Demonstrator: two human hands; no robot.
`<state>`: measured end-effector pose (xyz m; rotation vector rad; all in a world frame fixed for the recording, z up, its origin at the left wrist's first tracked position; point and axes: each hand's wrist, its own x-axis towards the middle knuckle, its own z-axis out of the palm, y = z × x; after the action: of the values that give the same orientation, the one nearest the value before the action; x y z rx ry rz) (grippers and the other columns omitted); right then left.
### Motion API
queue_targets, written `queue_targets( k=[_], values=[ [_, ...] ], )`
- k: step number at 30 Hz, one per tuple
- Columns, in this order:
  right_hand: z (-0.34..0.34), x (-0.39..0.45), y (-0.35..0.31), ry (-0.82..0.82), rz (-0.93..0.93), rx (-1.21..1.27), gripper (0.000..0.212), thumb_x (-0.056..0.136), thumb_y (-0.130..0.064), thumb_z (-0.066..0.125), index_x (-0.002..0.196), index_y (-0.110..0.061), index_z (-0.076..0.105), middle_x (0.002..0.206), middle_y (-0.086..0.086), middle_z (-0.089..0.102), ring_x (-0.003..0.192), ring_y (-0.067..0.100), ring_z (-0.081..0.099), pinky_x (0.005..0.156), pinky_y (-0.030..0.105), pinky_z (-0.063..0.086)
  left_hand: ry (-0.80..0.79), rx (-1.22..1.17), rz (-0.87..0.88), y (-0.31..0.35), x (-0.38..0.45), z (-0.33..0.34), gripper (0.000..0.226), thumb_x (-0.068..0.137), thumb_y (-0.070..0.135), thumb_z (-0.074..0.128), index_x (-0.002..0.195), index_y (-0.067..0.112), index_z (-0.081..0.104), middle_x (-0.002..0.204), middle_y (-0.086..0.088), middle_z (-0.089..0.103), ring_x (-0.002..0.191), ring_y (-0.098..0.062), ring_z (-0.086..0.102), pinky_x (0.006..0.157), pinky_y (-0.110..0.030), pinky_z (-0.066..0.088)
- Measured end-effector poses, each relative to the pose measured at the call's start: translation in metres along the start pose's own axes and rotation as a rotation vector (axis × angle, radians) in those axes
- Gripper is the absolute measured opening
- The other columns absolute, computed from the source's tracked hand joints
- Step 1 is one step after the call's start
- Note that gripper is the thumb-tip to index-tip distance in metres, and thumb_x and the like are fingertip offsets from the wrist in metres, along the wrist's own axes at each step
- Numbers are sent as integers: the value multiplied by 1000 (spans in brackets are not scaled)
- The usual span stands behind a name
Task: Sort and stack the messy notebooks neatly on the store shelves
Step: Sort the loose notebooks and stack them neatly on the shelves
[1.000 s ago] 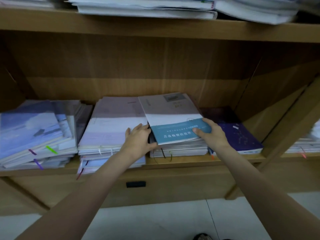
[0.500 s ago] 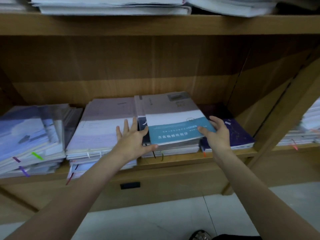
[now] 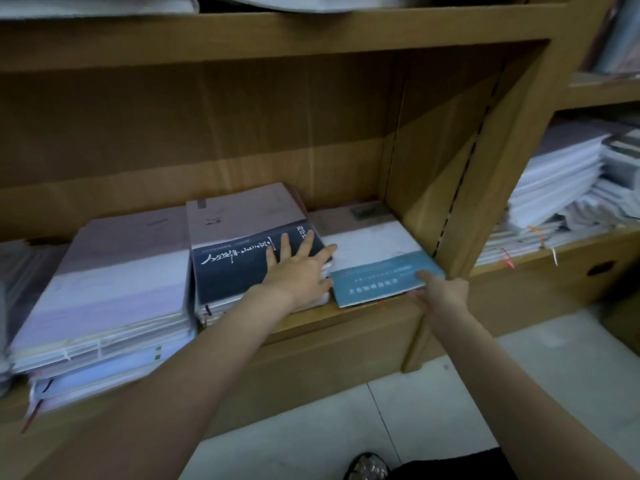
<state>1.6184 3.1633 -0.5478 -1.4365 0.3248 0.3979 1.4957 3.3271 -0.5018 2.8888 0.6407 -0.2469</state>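
Head view shows the left hand lying flat, its grip spread wide with straight fingers pressing on the dark navy notebook that tops the middle stack; it holds nothing. Just right of that palm, the right hand has its grip closed on the near right corner of the teal-banded notebook, thumb on the cover and the other fingers curled under the edge. This notebook has a grey strip at the back, a white middle and a teal band with pale lettering nearest the grip; it lies flat at the right end of the wooden shelf, against the upright divider. Left of the flat hand sits a taller lilac and white stack, its edges uneven. Beyond the divider, right of the pinching grip, messy white piles fill the next bay.
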Motion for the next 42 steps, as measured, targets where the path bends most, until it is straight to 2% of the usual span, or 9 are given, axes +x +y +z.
queue_targets(
  k=[3, 6, 11, 17, 21, 24, 30, 36, 42],
  values=[
    [-9, -8, 14, 127, -403, -653, 59, 85, -15, 68, 134, -9, 36, 134, 17, 35, 121, 35, 41, 99, 42, 39, 79, 45, 34, -6, 2, 5, 51, 100, 38, 37, 146, 39, 16, 158, -1, -10, 143, -39, -12, 113, -58, -3],
    [4, -24, 20, -267, -736, -1073, 55, 85, -32, 67, 134, -21, 45, 142, 8, 30, 132, 31, 28, 105, 38, 32, 148, 91, 66, -11, -2, 11, 49, 100, 41, 34, 146, 38, 17, 159, 1, -8, 144, -37, -9, 114, -57, -2],
    [48, -24, 40, -349, -721, -1522, 54, 92, -36, 55, 141, -26, 35, 149, 9, 27, 141, 40, 13, 114, 51, 20, 218, 169, 98, -18, -5, 21, 50, 101, 40, 31, 147, 39, 13, 159, 2, -7, 145, -33, -8, 116, -54, -1],
    [63, -7, -5, -437, -563, -1709, 48, 92, -26, 58, 137, -30, 43, 136, 1, 48, 131, 25, 40, 111, 61, 6, 78, 152, 176, -32, -10, 10, 61, 98, 36, 41, 147, 43, 5, 158, 3, -10, 145, -29, -11, 116, -49, -4],
    [50, -20, -39, -570, -568, -1495, 40, 92, -23, 59, 131, -18, 53, 136, 9, 49, 118, 29, 51, 106, 47, 36, 86, 64, 246, -40, -38, -27, 56, 98, 26, 44, 148, 29, 20, 153, -3, 27, 136, -24, 32, 111, -37, 30],
    [44, -70, -90, -433, -876, -961, 53, 92, -17, 59, 141, -16, 38, 132, 7, 53, 114, 22, 56, 96, 36, 47, 574, 87, 377, -46, -78, -80, 42, 90, 13, 41, 130, 9, 51, 124, -10, 59, 105, -25, 57, 90, -33, 46],
    [46, -180, -168, -208, -1670, -163, 18, 93, -10, 50, 107, -1, 57, 91, 7, 67, 83, 13, 65, 73, 20, 52, 1253, 258, 617, -37, -159, -173, 28, 76, -9, 51, 99, -4, 66, 96, -19, 61, 85, -29, 51, 77, -35, 43],
    [78, -207, -221, -206, -1654, -599, 25, 89, -18, 63, 112, -9, 58, 125, 7, 51, 122, 22, 44, 93, 15, 28, 1203, 122, 370, -43, -151, -226, 34, 77, 13, 40, 106, 6, 58, 106, -13, 53, 94, -24, 43, 78, -37, 39],
    [83, -170, -288, -243, -1356, -1119, 65, 85, -47, 62, 136, -12, 43, 141, 9, 41, 130, 28, 39, 106, 39, 35, 1047, 144, 168, -49, -124, -268, 39, 81, 20, 44, 115, 8, 57, 112, -13, 53, 102, -34, 48, 82, -40, 38]
  ],
)
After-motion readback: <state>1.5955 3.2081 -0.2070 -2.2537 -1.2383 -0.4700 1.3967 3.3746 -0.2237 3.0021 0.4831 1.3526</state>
